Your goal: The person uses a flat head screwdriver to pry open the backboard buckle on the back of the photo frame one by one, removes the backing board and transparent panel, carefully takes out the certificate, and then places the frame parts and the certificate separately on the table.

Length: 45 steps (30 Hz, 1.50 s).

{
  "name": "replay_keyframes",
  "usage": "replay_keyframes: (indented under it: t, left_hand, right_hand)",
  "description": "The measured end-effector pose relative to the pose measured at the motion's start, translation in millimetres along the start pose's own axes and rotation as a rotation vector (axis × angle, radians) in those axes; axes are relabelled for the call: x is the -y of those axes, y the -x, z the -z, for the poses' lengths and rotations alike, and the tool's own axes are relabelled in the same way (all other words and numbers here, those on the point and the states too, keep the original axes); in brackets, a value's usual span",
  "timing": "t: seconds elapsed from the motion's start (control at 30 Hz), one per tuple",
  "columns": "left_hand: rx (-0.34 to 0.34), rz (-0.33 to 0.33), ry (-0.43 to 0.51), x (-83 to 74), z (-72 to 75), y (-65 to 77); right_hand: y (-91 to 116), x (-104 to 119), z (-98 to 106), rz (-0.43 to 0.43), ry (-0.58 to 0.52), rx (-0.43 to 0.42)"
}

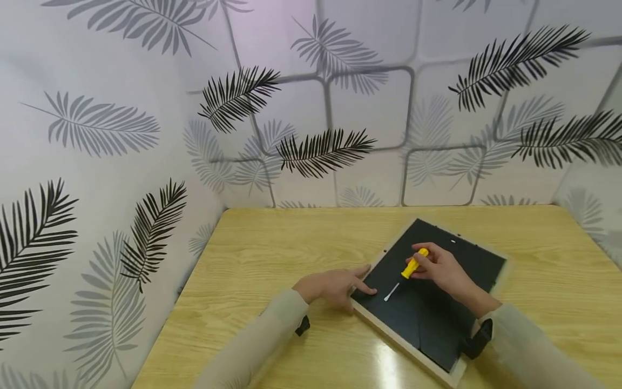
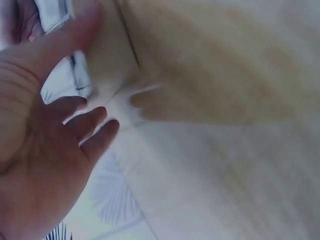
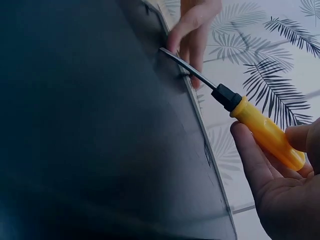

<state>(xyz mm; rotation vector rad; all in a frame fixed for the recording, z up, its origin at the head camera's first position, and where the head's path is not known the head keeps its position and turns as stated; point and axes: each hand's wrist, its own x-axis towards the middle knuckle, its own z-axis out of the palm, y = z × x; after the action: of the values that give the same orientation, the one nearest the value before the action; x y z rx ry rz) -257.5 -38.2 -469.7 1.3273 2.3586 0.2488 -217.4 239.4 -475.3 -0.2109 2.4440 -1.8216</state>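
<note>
A picture frame point(image 1: 399, 341) with a pale wooden rim lies slanted on the table, its black panel point(image 1: 398, 319) facing up. My left hand point(image 1: 335, 286) holds the frame's left edge, one digit on the black panel and the other fingers down along the side. In my right hand point(image 1: 444, 273) is a screwdriver, gripped by its yellow handle point(image 3: 270, 135) between thumb and fingers. Its metal shaft point(image 3: 192, 72) slants down toward the panel, the tip near my left hand. Small dark tabs point(image 3: 185, 75) stick out along the frame's inner edge in the right wrist view.
The wooden table point(image 1: 272, 237) reaches back to a wall point(image 1: 369, 108) with a feather pattern. A small white piece point(image 1: 453, 241) lies on the panel near its far edge. One small dark bit point(image 1: 385, 250) sits by the frame's left side.
</note>
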Motion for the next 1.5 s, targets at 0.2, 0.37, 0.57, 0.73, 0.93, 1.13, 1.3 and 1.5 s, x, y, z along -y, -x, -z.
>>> replay_keyframes:
  t: [0.2, 0.37, 0.57, 0.73, 0.93, 1.13, 1.3, 1.5]
  left_hand:
    - [-0.266, 0.206, -0.18, 14.7, -5.9, 2.2]
    - [-0.231, 0.409, 0.023, -11.6, -20.4, -1.1]
    - [-0.188, 0.49, 0.098, -32.0, -33.5, -14.0]
    - [-0.197, 0.467, 0.117, -20.3, -27.2, -23.8]
    - [-0.234, 0.404, 0.122, -9.3, -17.6, -34.6]
    - [-0.249, 0.457, 0.122, -19.4, -20.6, -45.7]
    - [-0.253, 0.471, 0.15, -17.3, -17.2, -46.7]
    - [-0.206, 0.415, 0.179, -8.3, -14.3, -41.4]
  right_hand:
    - [2, -5, 1, -0.01, -0.032, -0.07]
    - [0, -10, 4, -0.069, -0.069, -0.144]
    - [-9, -13, 3, -0.14, -0.155, -0.118]
    - [-15, -11, 1, -0.187, -0.203, -0.114]
    - [-21, -12, 0, -0.197, -0.229, -0.139]
    - [-24, -18, 2, -0.199, -0.238, -0.21]
    - [-27, -17, 2, -0.188, -0.253, -0.237]
    - [-29, -13, -2, -0.187, -0.261, -0.252]
